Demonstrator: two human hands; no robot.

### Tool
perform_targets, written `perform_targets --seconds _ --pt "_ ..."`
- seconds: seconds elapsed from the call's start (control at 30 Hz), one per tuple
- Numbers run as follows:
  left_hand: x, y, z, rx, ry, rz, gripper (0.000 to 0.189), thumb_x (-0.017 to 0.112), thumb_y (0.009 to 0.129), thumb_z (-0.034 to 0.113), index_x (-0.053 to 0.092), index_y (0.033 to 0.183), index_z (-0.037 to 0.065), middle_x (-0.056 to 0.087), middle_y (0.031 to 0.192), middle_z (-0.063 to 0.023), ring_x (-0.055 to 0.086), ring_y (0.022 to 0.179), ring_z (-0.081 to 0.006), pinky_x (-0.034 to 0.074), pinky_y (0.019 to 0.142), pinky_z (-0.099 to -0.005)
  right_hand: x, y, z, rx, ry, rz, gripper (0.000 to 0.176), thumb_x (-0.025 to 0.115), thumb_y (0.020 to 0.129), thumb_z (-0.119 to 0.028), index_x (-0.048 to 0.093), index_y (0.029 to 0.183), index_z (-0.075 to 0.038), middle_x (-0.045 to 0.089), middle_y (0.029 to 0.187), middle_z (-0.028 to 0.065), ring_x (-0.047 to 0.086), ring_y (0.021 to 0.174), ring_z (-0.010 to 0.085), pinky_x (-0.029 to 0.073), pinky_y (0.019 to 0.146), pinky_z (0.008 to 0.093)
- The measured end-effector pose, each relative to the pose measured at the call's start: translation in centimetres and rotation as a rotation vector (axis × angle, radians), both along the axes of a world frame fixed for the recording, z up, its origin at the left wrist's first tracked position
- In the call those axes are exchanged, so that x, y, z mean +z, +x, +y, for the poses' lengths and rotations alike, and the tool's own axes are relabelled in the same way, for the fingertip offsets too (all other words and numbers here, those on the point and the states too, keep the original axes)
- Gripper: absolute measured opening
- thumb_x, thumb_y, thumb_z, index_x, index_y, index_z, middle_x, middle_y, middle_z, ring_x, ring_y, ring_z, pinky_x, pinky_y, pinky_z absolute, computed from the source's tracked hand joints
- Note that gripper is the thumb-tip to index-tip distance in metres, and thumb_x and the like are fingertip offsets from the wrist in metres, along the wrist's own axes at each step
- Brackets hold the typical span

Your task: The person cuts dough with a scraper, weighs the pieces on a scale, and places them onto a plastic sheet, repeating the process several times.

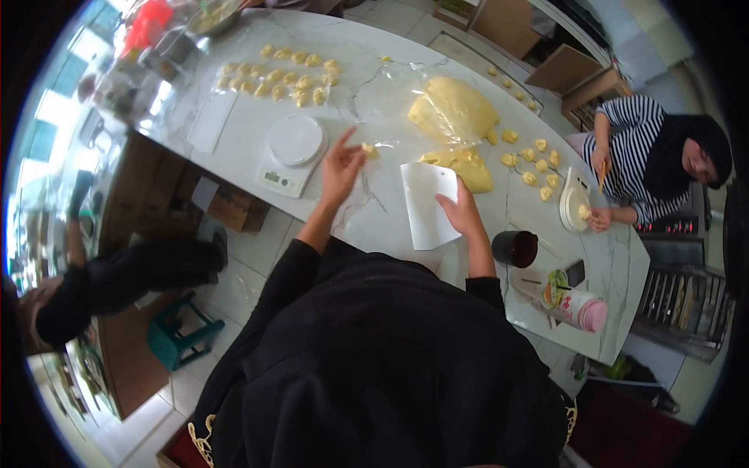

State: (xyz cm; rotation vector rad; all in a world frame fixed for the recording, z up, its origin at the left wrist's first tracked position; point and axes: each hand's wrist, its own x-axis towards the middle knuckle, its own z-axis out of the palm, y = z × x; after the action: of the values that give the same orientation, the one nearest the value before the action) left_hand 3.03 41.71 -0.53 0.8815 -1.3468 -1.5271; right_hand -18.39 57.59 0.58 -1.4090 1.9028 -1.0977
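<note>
My left hand [342, 168] is over the table beside the kitchen scale [295, 144], its index finger stretched out. A small piece of yellow dough [370, 150] is at the tips of its other fingers. In my right hand [463, 209] is a white dough scraper [427, 209], held upright by one side. Just beyond the scraper lies a slab of yellow dough [476, 170], partly hidden by it. Behind that, a larger mound of dough [445, 105] is under clear plastic. The scale's round white plate carries nothing.
Rows of dough balls [277, 76] sit at the far left; more dough pieces [530, 165] lie at right. A co-worker [636, 148] handles dough at a second scale [573, 204]. A dark cup [515, 248] and pink-lidded bottle [583, 310] stand near my right arm.
</note>
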Motion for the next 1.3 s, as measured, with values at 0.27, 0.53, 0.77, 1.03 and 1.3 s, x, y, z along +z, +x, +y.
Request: perform_targets --seconds 0.27,0.53,0.77,1.03,1.3 --pt "2.9 8.4 -7.6 0.369 -0.338 -0.548 0.022 0.061 0.079 0.005 0.067 0.101 0.006 0.067 0.087 -0.0115 0.066 0.069 -0.0173 0.051 0.065 -0.0258 3.8 0.1 2.5 -0.097 0.032 -0.104 0.039 0.059 0.082 -0.008 0.046 0.117 0.003 0.063 0.099 0.0208 0.063 0.093 0.0318 0.047 0.080 0.0369" --pt "1.5 6.1 -6.3 0.643 -0.681 -1.231 0.029 0.061 0.081 0.026 0.064 0.108 0.016 0.048 0.120 -0.0158 0.044 0.114 -0.0302 0.039 0.091 -0.0386 5.0 -0.2 3.5 -0.077 -0.037 0.063 0.040 0.060 0.082 -0.013 0.045 0.115 0.004 0.061 0.094 0.0263 0.060 0.091 0.0398 0.048 0.075 0.0385" --pt "1.7 -1.9 0.6 -0.049 -0.630 -0.497 0.035 0.066 0.073 0.004 0.057 0.107 0.005 0.061 0.096 -0.0097 0.060 0.081 -0.0246 0.048 0.072 -0.0347 4.7 -1.8 5.0 -0.200 0.047 0.111 0.042 0.060 0.081 -0.012 0.045 0.117 0.003 0.061 0.088 0.0274 0.059 0.084 0.0431 0.047 0.071 0.0437" --pt "-3.3 -9.9 2.5 -0.373 -0.580 -0.527 0.042 0.059 0.073 0.005 0.055 0.115 -0.002 0.061 0.099 -0.0175 0.059 0.094 -0.0311 0.047 0.084 -0.0348 5.6 -2.1 4.6 -0.245 0.100 0.156 0.046 0.061 0.080 -0.013 0.042 0.119 0.003 0.060 0.085 0.0295 0.058 0.082 0.0451 0.047 0.069 0.0478" --pt "-3.0 -10.7 1.6 -0.381 -0.353 -0.630 0.031 0.068 0.076 0.021 0.064 0.094 -0.005 0.063 0.072 -0.0142 0.057 0.063 -0.0151 0.045 0.060 -0.0301 5.0 0.0 1.2 -0.286 0.103 0.122 0.045 0.059 0.081 -0.012 0.041 0.119 0.002 0.060 0.090 0.0299 0.057 0.086 0.0457 0.046 0.074 0.0488"
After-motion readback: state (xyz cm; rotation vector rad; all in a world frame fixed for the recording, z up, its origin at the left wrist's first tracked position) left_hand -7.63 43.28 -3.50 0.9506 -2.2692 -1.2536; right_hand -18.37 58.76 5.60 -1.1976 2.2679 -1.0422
